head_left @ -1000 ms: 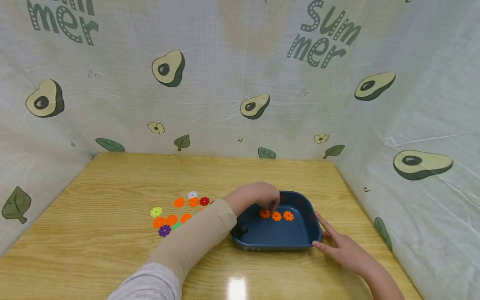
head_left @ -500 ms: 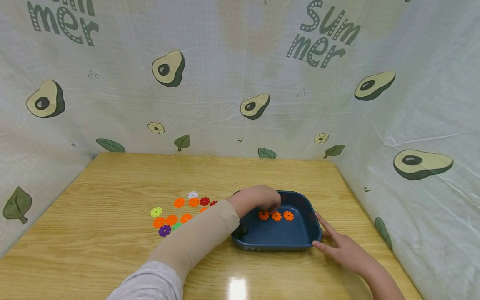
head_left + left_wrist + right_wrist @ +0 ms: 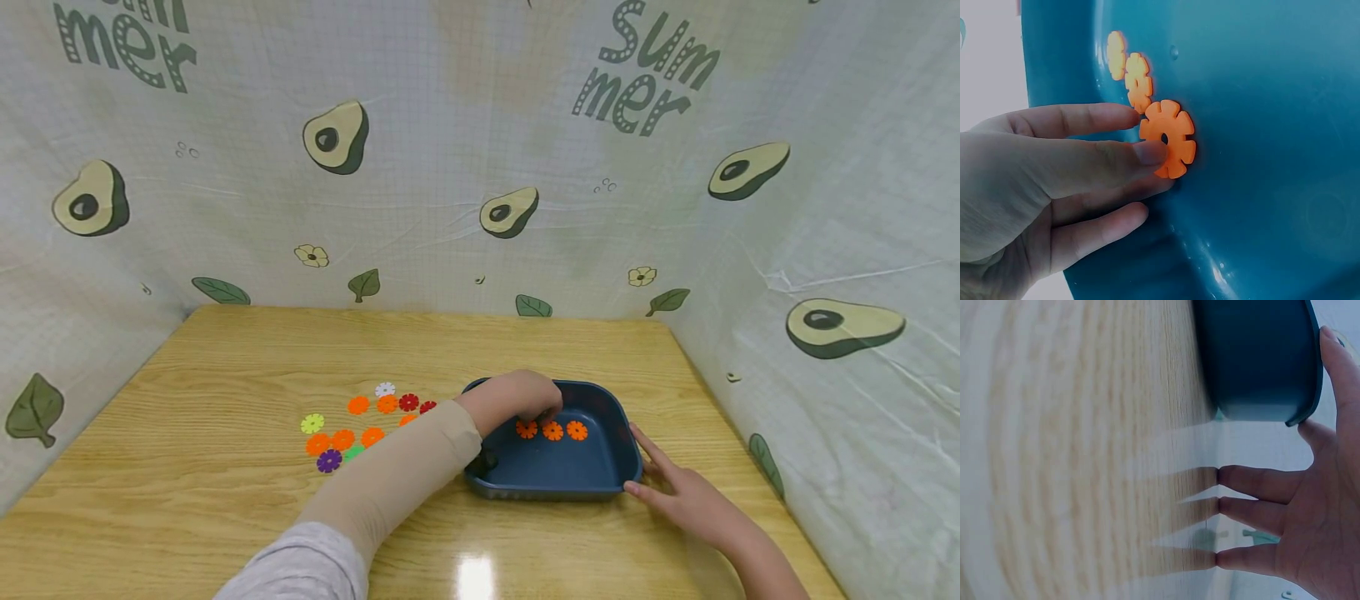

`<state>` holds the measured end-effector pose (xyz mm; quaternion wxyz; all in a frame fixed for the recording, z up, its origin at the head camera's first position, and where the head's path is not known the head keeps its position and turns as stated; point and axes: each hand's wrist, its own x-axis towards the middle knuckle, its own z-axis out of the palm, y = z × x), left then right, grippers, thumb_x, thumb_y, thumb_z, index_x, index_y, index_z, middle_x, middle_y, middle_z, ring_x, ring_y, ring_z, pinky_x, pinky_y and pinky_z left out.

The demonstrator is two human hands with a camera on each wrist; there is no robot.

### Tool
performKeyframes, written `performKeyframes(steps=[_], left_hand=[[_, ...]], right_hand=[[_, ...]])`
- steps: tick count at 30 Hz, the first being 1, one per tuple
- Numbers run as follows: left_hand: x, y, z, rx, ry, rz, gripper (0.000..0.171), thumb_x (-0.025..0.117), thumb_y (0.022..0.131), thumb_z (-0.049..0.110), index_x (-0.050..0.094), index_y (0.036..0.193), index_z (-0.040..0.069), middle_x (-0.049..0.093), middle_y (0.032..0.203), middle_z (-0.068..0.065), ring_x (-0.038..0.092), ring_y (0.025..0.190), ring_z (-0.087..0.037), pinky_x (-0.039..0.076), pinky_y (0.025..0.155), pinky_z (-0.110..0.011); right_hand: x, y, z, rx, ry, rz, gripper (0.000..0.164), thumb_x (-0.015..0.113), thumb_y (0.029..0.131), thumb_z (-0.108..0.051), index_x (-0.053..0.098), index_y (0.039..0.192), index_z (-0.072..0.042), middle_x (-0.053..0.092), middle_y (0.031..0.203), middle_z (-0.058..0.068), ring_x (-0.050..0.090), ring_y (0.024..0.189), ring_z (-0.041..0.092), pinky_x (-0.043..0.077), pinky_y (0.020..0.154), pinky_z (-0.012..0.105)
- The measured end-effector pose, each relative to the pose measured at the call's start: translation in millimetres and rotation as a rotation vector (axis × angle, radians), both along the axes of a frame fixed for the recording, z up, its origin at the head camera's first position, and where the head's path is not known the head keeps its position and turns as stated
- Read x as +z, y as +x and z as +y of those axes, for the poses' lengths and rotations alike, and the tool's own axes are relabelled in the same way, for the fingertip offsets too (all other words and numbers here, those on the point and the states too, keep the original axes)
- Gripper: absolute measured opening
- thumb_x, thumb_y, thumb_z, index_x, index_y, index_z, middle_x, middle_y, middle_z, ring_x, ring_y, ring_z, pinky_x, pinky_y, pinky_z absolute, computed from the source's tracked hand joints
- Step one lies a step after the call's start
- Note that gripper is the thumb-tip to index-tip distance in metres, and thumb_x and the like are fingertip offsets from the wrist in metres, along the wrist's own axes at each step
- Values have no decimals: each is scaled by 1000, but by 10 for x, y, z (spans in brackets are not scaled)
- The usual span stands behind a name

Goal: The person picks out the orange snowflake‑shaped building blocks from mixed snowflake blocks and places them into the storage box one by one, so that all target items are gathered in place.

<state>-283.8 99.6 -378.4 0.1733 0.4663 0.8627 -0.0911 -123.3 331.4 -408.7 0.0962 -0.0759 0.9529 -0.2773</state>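
In the head view my left hand (image 3: 525, 393) reaches into a dark blue tray (image 3: 558, 468). The left wrist view has my thumb lying over an orange snowflake building disc (image 3: 1179, 147) with fingertips behind its edge, pinching it. Beyond it, two more orange discs (image 3: 1139, 80) follow in a row along the tray wall. My right hand (image 3: 686, 500) is at the tray's right end, fingers spread and straight. Its thumb and index finger touch the rim, while the other fingertips rest on the table (image 3: 1116, 456) in the right wrist view.
Left of the tray lies a loose group of snowflake discs: several orange, red ones (image 3: 408, 402), a white one (image 3: 385, 389), a yellow-green one (image 3: 312, 423), a purple one (image 3: 328, 461) and a partly hidden green one (image 3: 352, 452). A printed cloth (image 3: 420, 250) walls the table.
My left hand has shifted slightly within the tray, and the leftmost orange disc has moved a little to the left with it. The right hand stays at the tray's end.
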Motion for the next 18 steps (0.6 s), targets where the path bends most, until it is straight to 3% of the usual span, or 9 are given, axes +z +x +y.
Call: performKeyframes(steps=[18], left_hand=[[-10, 11, 21, -21, -23, 29, 19, 63, 93, 1, 67, 97, 19, 59, 89, 6, 46, 73, -13, 42, 67, -24]], right_hand=[[4, 7, -5, -6, -1, -2, 82, 60, 95, -45, 11, 158, -26, 55, 129, 30, 46, 120, 56, 34, 94, 68]])
